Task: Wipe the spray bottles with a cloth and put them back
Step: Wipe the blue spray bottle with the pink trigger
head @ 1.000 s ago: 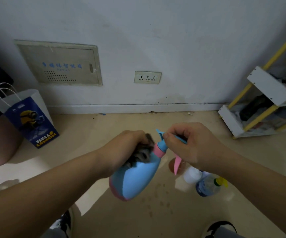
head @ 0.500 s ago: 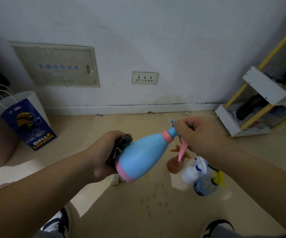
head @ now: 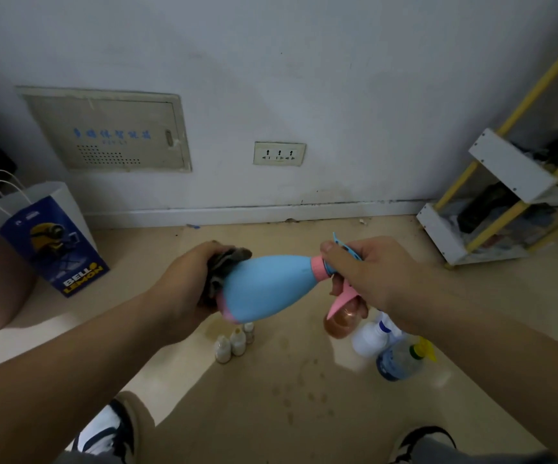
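Observation:
I hold a light blue spray bottle [head: 267, 286] with a pink base and pink trigger, lying almost level in the air. My right hand [head: 368, 272] grips its spray head and neck. A dark grey cloth [head: 225, 264] is bunched in my left hand [head: 184, 289], pressed against the bottle's base end. On the floor below stand an amber bottle [head: 343, 321], a white spray bottle [head: 371, 338] and a clear blue one with a yellow trigger [head: 401, 360].
Three small white vials [head: 234, 343] stand on the beige floor under the bottle. A blue paper bag [head: 50, 242] stands at the left by the wall. A white and yellow shelf rack [head: 505, 199] is at the right. My shoes show at the bottom.
The bottle has swung from pointing down to nearly level. My left hand with the cloth has slid from the neck to the base end. My right hand stays on the spray head.

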Demonstrator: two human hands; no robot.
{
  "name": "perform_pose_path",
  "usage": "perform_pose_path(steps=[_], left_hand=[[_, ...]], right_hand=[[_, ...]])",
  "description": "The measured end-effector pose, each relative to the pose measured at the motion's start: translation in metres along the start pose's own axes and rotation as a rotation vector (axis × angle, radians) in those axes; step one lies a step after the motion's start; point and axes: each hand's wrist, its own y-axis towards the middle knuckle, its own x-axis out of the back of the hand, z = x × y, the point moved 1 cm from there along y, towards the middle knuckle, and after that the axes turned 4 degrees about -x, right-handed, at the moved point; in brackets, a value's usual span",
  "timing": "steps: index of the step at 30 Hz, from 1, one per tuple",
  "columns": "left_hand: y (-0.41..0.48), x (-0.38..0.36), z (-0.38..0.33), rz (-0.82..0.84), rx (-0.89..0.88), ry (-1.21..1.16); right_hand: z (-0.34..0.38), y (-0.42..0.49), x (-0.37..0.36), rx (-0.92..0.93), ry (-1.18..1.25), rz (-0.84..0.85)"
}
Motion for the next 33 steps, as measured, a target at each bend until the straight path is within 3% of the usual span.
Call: perform_pose_path(steps=[4, 8, 11, 16, 19, 24, 29, 33], left_hand=[[-0.001, 0.001, 0.011, -0.009, 0.152, -0.190], [-0.013, -0.013, -0.005, 0.118, 0.095, -0.318], [-0.019, -0.016, 0.000, 0.102, 0.011, -0.170], [-0.027, -0.020, 0.006, -0.036, -0.163, 0.294], [-0.028, -0.020, 0.003, -0.105, -0.212, 0.385], [-0.038, -0.024, -0.010, 0.043, -0.100, 0.353], [-0.041, -0.026, -0.012, -0.137, -0.679, 0.993], [-0.044, -0.035, 0.002, 0.156, -1.008, 1.077]], right_hand=[[-0.004, 0.004, -0.003, -0.042, 0.056, -0.043], [-0.009, 0.008, 0.004, -0.085, 0.199, -0.080], [-0.014, 0.008, 0.005, -0.151, 0.278, -0.086], [-0.018, 0.007, -0.004, -0.314, 0.370, -0.118], [-0.014, 0.011, -0.002, -0.365, 0.374, -0.159], [-0.015, 0.017, 0.004, -0.302, 0.289, -0.234], [-0.008, 0.014, -0.001, -0.237, 0.178, -0.217], [-0.003, 0.006, -0.011, -0.123, 0.082, -0.089]])
